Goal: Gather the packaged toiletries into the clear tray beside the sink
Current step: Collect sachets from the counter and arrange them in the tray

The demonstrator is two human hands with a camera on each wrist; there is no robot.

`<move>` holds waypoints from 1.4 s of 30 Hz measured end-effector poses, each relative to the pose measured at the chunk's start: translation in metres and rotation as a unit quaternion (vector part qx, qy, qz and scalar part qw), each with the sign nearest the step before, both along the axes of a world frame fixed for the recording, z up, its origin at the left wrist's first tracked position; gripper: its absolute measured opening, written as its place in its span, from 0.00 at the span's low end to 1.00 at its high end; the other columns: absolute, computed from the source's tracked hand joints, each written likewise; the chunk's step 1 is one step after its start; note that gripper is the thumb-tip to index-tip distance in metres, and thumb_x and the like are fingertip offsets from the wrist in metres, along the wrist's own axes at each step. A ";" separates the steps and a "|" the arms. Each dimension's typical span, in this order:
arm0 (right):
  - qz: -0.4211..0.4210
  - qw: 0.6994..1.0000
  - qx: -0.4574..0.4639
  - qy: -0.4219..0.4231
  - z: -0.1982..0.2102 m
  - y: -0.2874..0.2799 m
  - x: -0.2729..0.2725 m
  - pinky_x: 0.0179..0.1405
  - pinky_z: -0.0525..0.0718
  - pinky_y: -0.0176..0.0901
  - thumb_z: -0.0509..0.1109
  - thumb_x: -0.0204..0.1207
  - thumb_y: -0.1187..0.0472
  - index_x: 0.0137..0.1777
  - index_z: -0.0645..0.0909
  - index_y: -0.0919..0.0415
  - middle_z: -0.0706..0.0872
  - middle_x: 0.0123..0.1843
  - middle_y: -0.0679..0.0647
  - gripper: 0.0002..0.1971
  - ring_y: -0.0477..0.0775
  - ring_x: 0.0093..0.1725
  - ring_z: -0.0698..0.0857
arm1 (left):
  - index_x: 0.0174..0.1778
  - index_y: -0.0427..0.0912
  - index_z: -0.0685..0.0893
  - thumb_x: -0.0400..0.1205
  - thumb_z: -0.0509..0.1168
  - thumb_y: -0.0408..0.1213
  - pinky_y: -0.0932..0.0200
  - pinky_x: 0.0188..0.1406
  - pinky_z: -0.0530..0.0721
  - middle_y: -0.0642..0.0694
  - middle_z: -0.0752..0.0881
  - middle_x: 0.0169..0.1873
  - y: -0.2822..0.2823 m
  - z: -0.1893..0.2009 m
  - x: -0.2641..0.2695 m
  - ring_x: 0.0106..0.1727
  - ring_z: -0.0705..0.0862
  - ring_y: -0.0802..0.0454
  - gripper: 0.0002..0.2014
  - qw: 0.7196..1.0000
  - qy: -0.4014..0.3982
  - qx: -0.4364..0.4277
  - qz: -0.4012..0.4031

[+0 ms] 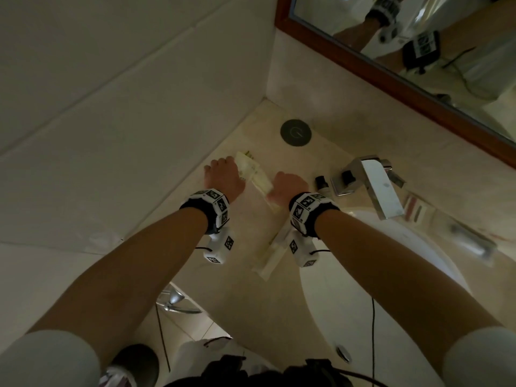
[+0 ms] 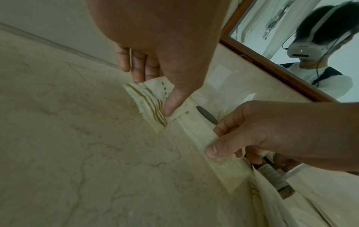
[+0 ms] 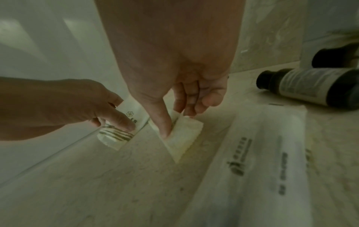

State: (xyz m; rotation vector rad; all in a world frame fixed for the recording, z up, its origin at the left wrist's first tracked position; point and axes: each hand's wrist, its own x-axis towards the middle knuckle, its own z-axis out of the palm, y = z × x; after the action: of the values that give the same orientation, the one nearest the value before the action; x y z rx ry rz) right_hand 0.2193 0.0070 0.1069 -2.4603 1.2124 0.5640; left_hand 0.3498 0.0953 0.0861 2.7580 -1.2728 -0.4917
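A long cream packet (image 1: 255,174) with brown stripes at one end hangs just above the marble counter, held at both ends. My left hand (image 1: 223,177) pinches the striped end (image 2: 149,106) between thumb and fingers. My right hand (image 1: 284,185) pinches the plain end (image 3: 182,138) the same way. A second long white printed packet (image 1: 275,247) lies flat on the counter below my right wrist, also seen in the right wrist view (image 3: 262,161). The clear tray (image 1: 474,247) sits blurred on the far side of the faucet, to the right.
A dark bottle (image 1: 322,184) lies on its side by the chrome faucet (image 1: 371,185). A round dark disc (image 1: 296,132) is set in the counter near the back corner. The white sink basin (image 1: 391,289) is at the right, a wood-framed mirror (image 1: 391,79) above, a wall on the left.
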 end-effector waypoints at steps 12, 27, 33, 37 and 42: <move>-0.074 0.991 0.077 -0.077 0.010 0.017 0.007 0.49 0.85 0.46 0.67 0.75 0.55 0.56 0.84 0.61 0.88 0.53 0.57 0.14 0.60 0.51 0.86 | 0.53 0.35 0.83 0.82 0.60 0.47 0.51 0.51 0.79 0.37 0.86 0.54 0.022 0.015 0.005 0.55 0.84 0.38 0.18 0.988 0.126 -0.074 0.049; -0.152 0.976 0.058 -0.146 0.044 0.024 -0.078 0.55 0.82 0.54 0.61 0.76 0.59 0.50 0.78 0.60 0.82 0.56 0.62 0.08 0.64 0.54 0.82 | 0.42 0.39 0.73 0.81 0.62 0.45 0.51 0.40 0.76 0.41 0.79 0.36 0.017 0.051 -0.052 0.42 0.82 0.39 0.12 0.971 0.172 -0.166 -0.008; -0.200 0.965 0.066 -0.156 0.049 0.036 -0.144 0.45 0.81 0.51 0.61 0.75 0.62 0.46 0.75 0.51 0.82 0.47 0.55 0.05 0.62 0.49 0.82 | 0.46 0.37 0.77 0.81 0.63 0.44 0.53 0.41 0.75 0.38 0.85 0.44 0.012 0.055 -0.101 0.44 0.82 0.39 0.12 0.971 0.180 -0.144 -0.060; -0.228 0.961 0.069 -0.144 0.047 0.045 -0.190 0.51 0.82 0.50 0.61 0.76 0.61 0.59 0.79 0.59 0.83 0.56 0.57 0.13 0.60 0.53 0.82 | 0.50 0.37 0.81 0.80 0.64 0.44 0.54 0.42 0.77 0.39 0.86 0.46 0.012 0.055 -0.138 0.48 0.85 0.39 0.12 0.968 0.200 -0.129 -0.085; -0.261 0.948 0.066 -0.168 0.047 0.058 -0.248 0.46 0.79 0.44 0.61 0.75 0.61 0.59 0.81 0.54 0.85 0.56 0.55 0.14 0.57 0.51 0.82 | 0.49 0.36 0.80 0.82 0.63 0.44 0.52 0.44 0.78 0.37 0.86 0.47 0.016 0.055 -0.194 0.50 0.84 0.38 0.13 0.961 0.222 -0.126 -0.108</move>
State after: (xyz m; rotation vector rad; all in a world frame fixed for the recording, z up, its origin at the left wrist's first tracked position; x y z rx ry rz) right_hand -0.0291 0.0650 0.1538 -1.9020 1.5319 0.0698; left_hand 0.1562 0.1109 0.1413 2.1500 -1.4024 -0.8421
